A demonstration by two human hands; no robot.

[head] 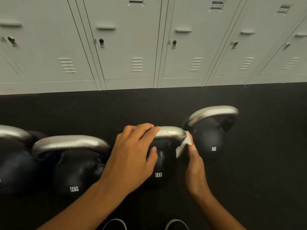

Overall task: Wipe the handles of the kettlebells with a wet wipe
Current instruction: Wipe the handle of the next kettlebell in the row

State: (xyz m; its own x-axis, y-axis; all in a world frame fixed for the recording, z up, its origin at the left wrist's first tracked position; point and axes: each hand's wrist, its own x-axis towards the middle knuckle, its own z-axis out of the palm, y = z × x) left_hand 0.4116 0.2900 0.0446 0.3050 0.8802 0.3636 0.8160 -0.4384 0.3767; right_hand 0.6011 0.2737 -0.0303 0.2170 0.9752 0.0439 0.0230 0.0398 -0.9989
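Note:
Several black kettlebells with silver handles stand in a row on the dark floor. My left hand (132, 151) grips the left part of the silver handle (171, 132) of a kettlebell marked 12KG (159, 173). My right hand (195, 161) pinches a white wet wipe (184, 145) against the right bend of that same handle. Right of it stands a kettlebell marked 8KG (209, 138) with its handle (214, 112) bare. Left of it is another 12KG kettlebell (74, 171) with its handle (69, 143), and one more kettlebell (11, 156) at the left edge.
A row of pale grey lockers (129, 47) with latches and vents runs along the back wall. Dark rubber floor (265, 163) stretches between the lockers and the kettlebells and to the right. Two shoe tips (114, 224) show at the bottom edge.

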